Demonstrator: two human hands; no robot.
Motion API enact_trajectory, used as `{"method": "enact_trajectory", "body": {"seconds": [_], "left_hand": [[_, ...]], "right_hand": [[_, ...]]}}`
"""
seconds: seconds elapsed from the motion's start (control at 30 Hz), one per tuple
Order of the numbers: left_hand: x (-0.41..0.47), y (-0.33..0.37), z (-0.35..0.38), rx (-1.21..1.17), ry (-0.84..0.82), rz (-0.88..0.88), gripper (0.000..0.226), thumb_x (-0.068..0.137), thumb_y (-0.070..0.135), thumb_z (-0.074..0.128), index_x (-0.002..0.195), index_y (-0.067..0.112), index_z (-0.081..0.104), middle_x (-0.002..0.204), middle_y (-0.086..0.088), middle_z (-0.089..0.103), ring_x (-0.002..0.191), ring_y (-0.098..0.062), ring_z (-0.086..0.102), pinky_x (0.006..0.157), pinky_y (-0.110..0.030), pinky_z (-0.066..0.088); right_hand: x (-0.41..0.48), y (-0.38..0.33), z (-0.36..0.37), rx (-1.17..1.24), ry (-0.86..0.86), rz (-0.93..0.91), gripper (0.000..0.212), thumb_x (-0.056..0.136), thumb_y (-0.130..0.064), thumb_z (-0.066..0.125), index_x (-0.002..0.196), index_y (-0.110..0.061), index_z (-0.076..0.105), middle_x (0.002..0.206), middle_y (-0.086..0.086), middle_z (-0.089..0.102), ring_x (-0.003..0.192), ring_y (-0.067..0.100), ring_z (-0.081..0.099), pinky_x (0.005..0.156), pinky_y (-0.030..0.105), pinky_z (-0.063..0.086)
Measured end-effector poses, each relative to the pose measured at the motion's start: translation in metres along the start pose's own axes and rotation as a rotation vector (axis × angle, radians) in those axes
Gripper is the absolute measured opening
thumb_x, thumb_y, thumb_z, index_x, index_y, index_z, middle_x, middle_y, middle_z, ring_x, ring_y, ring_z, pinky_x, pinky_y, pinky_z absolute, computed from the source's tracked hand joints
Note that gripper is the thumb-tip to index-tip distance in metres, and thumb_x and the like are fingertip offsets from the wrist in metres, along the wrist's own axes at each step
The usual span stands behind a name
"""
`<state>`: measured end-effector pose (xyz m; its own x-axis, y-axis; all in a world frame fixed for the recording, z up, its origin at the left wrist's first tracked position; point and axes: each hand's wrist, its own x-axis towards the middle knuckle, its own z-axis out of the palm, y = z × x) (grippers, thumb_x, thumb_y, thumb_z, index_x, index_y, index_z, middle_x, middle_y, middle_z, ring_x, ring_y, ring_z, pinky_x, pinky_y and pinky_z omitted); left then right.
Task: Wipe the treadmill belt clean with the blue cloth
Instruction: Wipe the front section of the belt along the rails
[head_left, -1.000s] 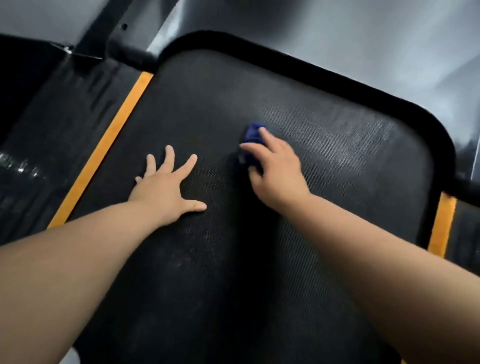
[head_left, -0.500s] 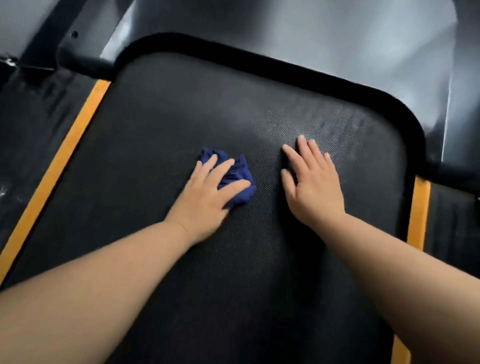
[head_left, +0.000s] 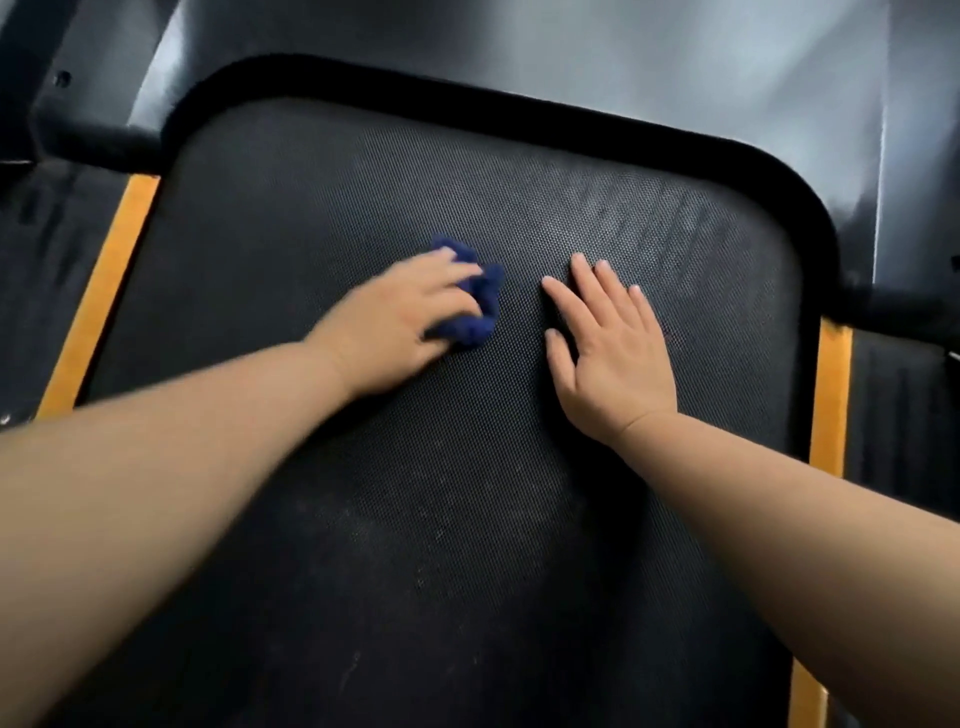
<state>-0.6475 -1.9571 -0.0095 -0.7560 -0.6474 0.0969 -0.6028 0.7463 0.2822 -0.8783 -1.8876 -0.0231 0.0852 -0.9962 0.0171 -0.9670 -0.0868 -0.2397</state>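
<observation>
Cloth: the blue cloth (head_left: 480, 312) sits bunched on the treadmill belt (head_left: 415, 182), around the middle of its width and towards the far end.
Left hand: the left hand (head_left: 395, 325) grips the cloth, its fingers curled over the wad and pressing it onto the belt (the hand is slightly blurred, so exactly how each finger lies is hard to read).
Right hand: the right hand (head_left: 608, 353) lies flat on the belt just beside the cloth, fingers (head_left: 605, 283) straight and a little spread, holding nothing.
Done so far: it looks mid-task; the patch around the cloth reads dark and even.
Left to do: pale dusty smudges and specks (head_left: 405, 545) show on the near stretch, and light streaks (head_left: 654, 223) mark the far right corner; both likely need passes.
Edges: orange strips (head_left: 104, 291) flank the belt.
</observation>
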Motion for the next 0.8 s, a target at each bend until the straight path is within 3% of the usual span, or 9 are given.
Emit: {"method": "enact_trajectory", "body": {"seconds": [0.17, 0.2, 0.27, 0.4, 0.47, 0.6, 0.67, 0.73, 0.8], "left_hand": [[-0.005, -0.018, -0.007, 0.039, 0.305, -1.046, 0.025, 0.088, 0.026, 0.048, 0.099, 0.006, 0.059, 0.118, -0.017, 0.057, 0.120, -0.033, 0.045, 0.108, -0.037, 0.025], [0.001, -0.001, -0.001, 0.033, 0.355, -1.044, 0.025, 0.086, 0.028, 0.047, 0.093, 0.007, 0.059, 0.110, -0.017, 0.059, 0.113, -0.033, 0.048, 0.105, -0.038, 0.028], [0.012, 0.039, 0.012, -0.034, 0.381, -0.724, 0.027, 0.082, 0.033, 0.049, 0.081, 0.009, 0.061, 0.100, -0.015, 0.063, 0.103, -0.031, 0.050, 0.098, -0.039, 0.031], [-0.002, 0.034, 0.011, -0.025, 0.086, -0.056, 0.038, 0.083, 0.038, 0.047, 0.090, 0.007, 0.068, 0.117, -0.017, 0.064, 0.117, -0.031, 0.053, 0.107, -0.033, 0.026], [-0.009, 0.001, 0.001, 0.011, 0.014, -0.135, 0.039, 0.086, 0.040, 0.048, 0.096, 0.007, 0.067, 0.123, -0.016, 0.061, 0.122, -0.036, 0.052, 0.106, -0.040, 0.032], [-0.033, -0.031, -0.016, -0.012, 0.234, -0.771, 0.022, 0.092, 0.026, 0.055, 0.097, 0.005, 0.059, 0.119, -0.015, 0.057, 0.122, -0.035, 0.046, 0.109, -0.041, 0.030], [-0.031, -0.008, -0.011, 0.017, 0.268, -0.898, 0.022, 0.090, 0.024, 0.054, 0.093, 0.003, 0.058, 0.115, -0.017, 0.056, 0.116, -0.036, 0.047, 0.108, -0.043, 0.030], [-0.021, 0.026, 0.000, 0.002, 0.250, -0.767, 0.025, 0.086, 0.028, 0.053, 0.091, 0.004, 0.061, 0.120, -0.019, 0.058, 0.117, -0.038, 0.049, 0.106, -0.043, 0.031], [-0.018, 0.055, 0.013, -0.066, 0.141, -0.425, 0.028, 0.086, 0.032, 0.054, 0.092, 0.007, 0.064, 0.129, -0.016, 0.057, 0.124, -0.038, 0.047, 0.108, -0.038, 0.025]], "right_hand": [[0.001, 0.000, 0.002, -0.012, 0.017, -0.004, 0.052, 0.093, -0.042, 0.033, 0.143, -0.028, 0.038, 0.156, 0.000, 0.025, 0.145, 0.019, 0.018, 0.118, 0.037, 0.009], [0.001, 0.000, 0.001, -0.019, 0.012, -0.001, 0.053, 0.093, -0.042, 0.033, 0.143, -0.029, 0.037, 0.157, 0.000, 0.025, 0.145, 0.019, 0.018, 0.118, 0.037, 0.009], [0.001, 0.001, 0.000, -0.028, 0.012, 0.000, 0.053, 0.093, -0.042, 0.032, 0.143, -0.028, 0.037, 0.157, 0.000, 0.025, 0.145, 0.019, 0.018, 0.118, 0.037, 0.009], [0.000, 0.000, 0.001, -0.015, 0.011, -0.012, 0.053, 0.092, -0.041, 0.032, 0.144, -0.028, 0.037, 0.157, 0.000, 0.025, 0.145, 0.019, 0.018, 0.118, 0.038, 0.010], [0.000, 0.000, 0.001, -0.013, 0.014, -0.006, 0.053, 0.093, -0.041, 0.033, 0.144, -0.028, 0.036, 0.157, 0.000, 0.024, 0.145, 0.020, 0.018, 0.118, 0.038, 0.010], [-0.001, -0.002, 0.000, -0.035, 0.018, 0.003, 0.053, 0.092, -0.042, 0.031, 0.144, -0.028, 0.036, 0.157, 0.001, 0.024, 0.145, 0.021, 0.018, 0.118, 0.040, 0.011], [-0.001, -0.003, 0.000, -0.050, 0.011, 0.005, 0.054, 0.092, -0.043, 0.030, 0.144, -0.028, 0.037, 0.157, 0.001, 0.024, 0.145, 0.021, 0.018, 0.117, 0.040, 0.011], [0.000, -0.003, -0.003, -0.052, -0.009, 0.008, 0.055, 0.091, -0.045, 0.029, 0.143, -0.029, 0.038, 0.157, 0.001, 0.024, 0.145, 0.021, 0.019, 0.117, 0.041, 0.012], [0.001, -0.003, -0.007, -0.062, -0.029, 0.006, 0.057, 0.090, -0.049, 0.028, 0.143, -0.031, 0.038, 0.157, 0.001, 0.024, 0.145, 0.021, 0.020, 0.116, 0.041, 0.012]]}}
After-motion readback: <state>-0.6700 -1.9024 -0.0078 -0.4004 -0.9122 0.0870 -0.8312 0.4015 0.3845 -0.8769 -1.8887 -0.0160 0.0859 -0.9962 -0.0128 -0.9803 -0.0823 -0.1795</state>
